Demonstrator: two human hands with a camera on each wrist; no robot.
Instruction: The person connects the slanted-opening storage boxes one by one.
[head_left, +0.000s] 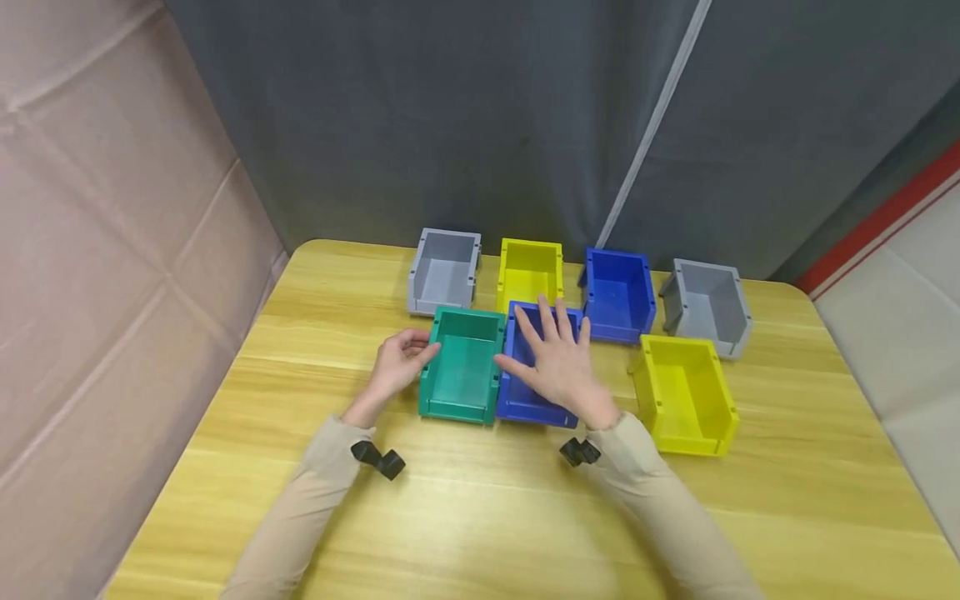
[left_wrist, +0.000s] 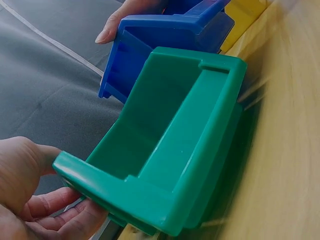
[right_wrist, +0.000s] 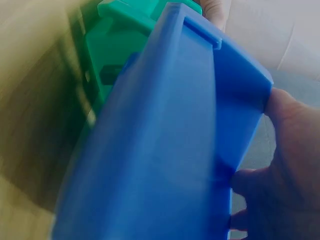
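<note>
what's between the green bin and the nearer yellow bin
In the head view: the nearer blue bin with the right hand over it, then a strip of tabletop before the nearer yellow bin.

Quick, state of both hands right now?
Left hand: closed, holding the green bin.
Right hand: open, spread over the nearer blue bin.

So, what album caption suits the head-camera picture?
Left fingers touching a green bin, right fingers spread over the blue bin beside it.
</note>
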